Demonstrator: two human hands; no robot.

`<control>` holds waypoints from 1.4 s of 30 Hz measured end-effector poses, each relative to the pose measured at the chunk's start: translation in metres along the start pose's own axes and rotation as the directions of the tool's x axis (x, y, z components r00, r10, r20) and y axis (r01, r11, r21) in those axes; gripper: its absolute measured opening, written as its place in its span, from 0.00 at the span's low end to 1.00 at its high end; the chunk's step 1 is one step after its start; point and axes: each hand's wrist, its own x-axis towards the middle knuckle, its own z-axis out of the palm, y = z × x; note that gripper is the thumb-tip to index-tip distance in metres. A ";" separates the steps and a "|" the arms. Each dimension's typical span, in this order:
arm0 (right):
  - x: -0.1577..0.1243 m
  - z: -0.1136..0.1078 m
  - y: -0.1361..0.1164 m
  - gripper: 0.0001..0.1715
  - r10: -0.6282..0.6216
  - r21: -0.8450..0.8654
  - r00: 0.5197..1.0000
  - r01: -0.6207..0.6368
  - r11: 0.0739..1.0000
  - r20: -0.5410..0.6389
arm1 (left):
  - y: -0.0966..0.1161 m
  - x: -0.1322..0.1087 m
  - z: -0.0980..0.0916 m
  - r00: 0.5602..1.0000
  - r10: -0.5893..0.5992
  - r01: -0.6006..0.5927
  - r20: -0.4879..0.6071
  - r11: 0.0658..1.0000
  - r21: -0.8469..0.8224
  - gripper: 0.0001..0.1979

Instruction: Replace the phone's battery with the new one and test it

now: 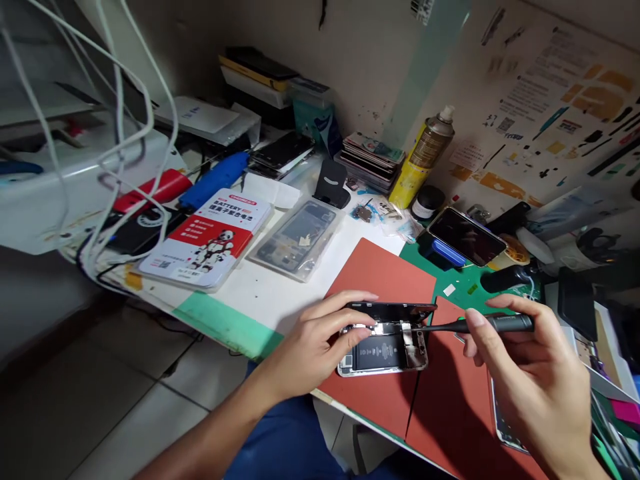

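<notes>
An opened smartphone (383,353) lies on a reddish-brown mat (373,400), its black battery and metal brackets exposed. Its screen (395,311) is tilted up along the far side. My left hand (323,337) is closed on the phone's left end, fingers on the raised screen and thumb reaching inside the body. In my right hand (530,363) is a black screwdriver (505,323), held by the handle between thumb and fingers. Its thin shaft points left, with the tip at the upper right of the phone's inside; exact contact is too small to tell.
Left of the mat lie a battery box (205,237) and a clear plastic case (300,240). Behind stand a yellow spray can (423,157) and a small dark jar (427,202). A dark-screened phone (467,235) is propped at the right. White cables (117,100) hang at the left.
</notes>
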 end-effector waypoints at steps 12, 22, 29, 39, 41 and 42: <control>0.000 0.035 0.005 0.21 0.266 0.440 0.936 -0.344 0.829 0.232 | -0.003 -0.002 0.003 0.999 -0.052 0.053 0.016 0.993 -0.103 0.02; 0.001 0.027 -0.001 0.18 0.157 0.293 0.980 -0.188 0.937 0.127 | 0.000 0.000 0.000 0.998 -0.067 0.067 0.007 0.995 -0.073 0.03; -0.005 -0.015 0.017 0.12 -0.365 -0.309 0.924 0.383 0.870 0.117 | 0.000 -0.001 -0.001 0.997 -0.074 0.074 0.010 0.997 -0.002 0.06; -0.006 -0.006 0.021 0.08 -0.429 -0.293 0.885 0.464 0.836 0.181 | 0.000 0.001 0.000 0.997 -0.080 0.080 0.003 0.995 0.063 0.05; -0.006 -0.006 0.021 0.08 -0.424 -0.300 0.888 0.460 0.836 0.179 | 0.000 0.000 0.000 0.997 -0.073 0.073 0.000 0.995 0.063 0.05; -0.006 -0.006 0.021 0.08 -0.426 -0.303 0.887 0.461 0.834 0.177 | -0.001 0.000 0.000 0.997 -0.071 0.071 0.000 0.995 0.063 0.05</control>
